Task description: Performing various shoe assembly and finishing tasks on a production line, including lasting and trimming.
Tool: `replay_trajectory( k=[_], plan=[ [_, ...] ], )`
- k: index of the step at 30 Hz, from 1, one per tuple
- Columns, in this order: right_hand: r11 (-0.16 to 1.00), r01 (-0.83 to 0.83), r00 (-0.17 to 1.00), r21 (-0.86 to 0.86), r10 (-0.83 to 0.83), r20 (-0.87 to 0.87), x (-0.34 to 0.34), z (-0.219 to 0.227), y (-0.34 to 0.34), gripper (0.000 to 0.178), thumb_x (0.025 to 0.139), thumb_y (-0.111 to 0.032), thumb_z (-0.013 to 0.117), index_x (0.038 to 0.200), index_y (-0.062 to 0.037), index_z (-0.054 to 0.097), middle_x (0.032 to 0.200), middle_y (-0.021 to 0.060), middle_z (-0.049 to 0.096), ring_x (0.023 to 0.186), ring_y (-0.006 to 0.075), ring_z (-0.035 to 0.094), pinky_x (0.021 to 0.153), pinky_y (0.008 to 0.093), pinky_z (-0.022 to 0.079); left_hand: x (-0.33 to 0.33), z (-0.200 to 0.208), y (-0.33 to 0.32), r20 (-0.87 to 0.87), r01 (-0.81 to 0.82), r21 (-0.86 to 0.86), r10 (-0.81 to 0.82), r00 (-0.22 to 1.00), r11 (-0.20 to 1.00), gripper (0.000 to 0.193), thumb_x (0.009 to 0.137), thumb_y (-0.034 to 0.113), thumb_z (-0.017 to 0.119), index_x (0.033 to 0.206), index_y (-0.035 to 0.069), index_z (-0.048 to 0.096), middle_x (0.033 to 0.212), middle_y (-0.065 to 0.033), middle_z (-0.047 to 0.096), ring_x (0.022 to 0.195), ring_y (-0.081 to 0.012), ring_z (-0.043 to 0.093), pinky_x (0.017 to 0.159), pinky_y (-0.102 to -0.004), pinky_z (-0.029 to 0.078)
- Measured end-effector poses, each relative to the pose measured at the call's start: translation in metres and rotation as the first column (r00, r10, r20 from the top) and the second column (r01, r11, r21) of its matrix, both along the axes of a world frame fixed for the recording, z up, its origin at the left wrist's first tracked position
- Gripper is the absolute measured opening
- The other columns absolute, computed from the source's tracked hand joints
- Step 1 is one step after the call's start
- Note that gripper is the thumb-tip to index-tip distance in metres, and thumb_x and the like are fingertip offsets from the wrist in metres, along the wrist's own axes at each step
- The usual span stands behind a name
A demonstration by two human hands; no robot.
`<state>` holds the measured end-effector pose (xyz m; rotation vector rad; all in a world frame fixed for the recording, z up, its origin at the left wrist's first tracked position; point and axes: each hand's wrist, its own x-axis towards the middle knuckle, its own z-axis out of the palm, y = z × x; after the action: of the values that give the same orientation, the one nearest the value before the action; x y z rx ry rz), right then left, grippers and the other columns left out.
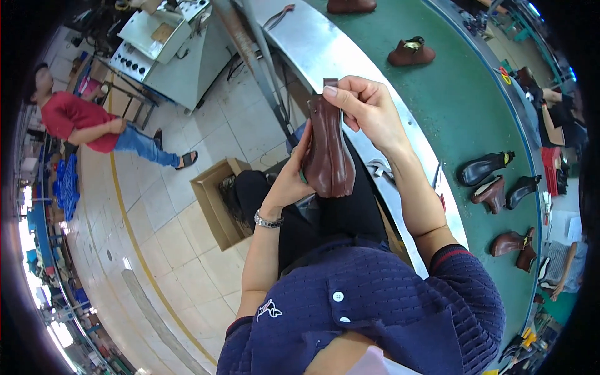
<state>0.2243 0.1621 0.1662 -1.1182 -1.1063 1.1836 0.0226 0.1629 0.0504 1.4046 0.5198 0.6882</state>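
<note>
A brown leather boot upper (pixel 330 150) is held upright above my lap, with a seam running down its middle and a loop tab (pixel 330 82) standing at its top. My left hand (pixel 289 182) is closed round its lower left side, with some fingers hidden behind the leather. At the top right, my right hand (pixel 375 115) pinches the upper's edge beside the tab between thumb and fingers. The upper stays apart from the metal ledge to its right.
A shiny metal ledge (pixel 306 37) borders a green conveyor belt (pixel 412 94) carrying several brown and black shoe uppers (pixel 481 169). An open cardboard box (pixel 212 200) stands on the tiled floor by my legs. A person in red (pixel 81 122) stands left; others sit across the belt.
</note>
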Motion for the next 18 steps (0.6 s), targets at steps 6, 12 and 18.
replay_trajectory(
  k=[6, 12, 18],
  plan=[
    [0.939, 0.266, 0.949, 0.217, -0.294, 0.111, 0.044, -0.015, 0.034, 0.023, 0.09, -0.022, 0.069, 0.081, -0.0015, 0.066, 0.059, -0.0047, 0.055, 0.048, 0.0023, 0.044, 0.045, 0.0206, 0.032, 0.046, 0.027, 0.037, -0.265, -0.053, 0.382, 0.164, 0.95, 0.922, 0.103, 0.073, 0.026, 0.085, 0.151, 0.001, 0.023, 0.149, -0.0163, 0.037, 0.139, -0.0245, 0.036, 0.114, -0.0379, 0.029],
    [0.885, 0.325, 0.76, 0.333, -0.454, 0.465, 0.06, -0.086, 0.057, 0.017, 0.089, -0.018, 0.068, 0.087, -0.0013, 0.069, 0.06, 0.0, 0.057, 0.052, 0.0046, 0.049, 0.047, 0.0238, 0.038, 0.141, -0.021, 0.094, -0.238, -0.283, 0.29, 0.355, 0.904, 0.914, 0.068, 0.074, 0.019, 0.081, 0.133, 0.003, 0.05, 0.111, -0.017, 0.067, 0.104, -0.0277, 0.065, 0.097, -0.0357, 0.046],
    [0.99, 0.14, 0.825, 0.003, -0.118, 0.553, 0.084, -0.1, 0.045, 0.02, 0.089, -0.018, 0.067, 0.1, -0.0021, 0.072, 0.062, 0.0019, 0.062, 0.053, 0.0059, 0.055, 0.049, 0.0248, 0.042, 0.145, -0.09, 0.132, -0.332, -0.354, 0.337, 0.462, 0.822, 0.872, 0.06, 0.072, 0.017, 0.082, 0.125, 0.003, 0.057, 0.09, -0.0142, 0.071, 0.078, -0.0242, 0.068, 0.082, -0.0348, 0.051]
  ],
)
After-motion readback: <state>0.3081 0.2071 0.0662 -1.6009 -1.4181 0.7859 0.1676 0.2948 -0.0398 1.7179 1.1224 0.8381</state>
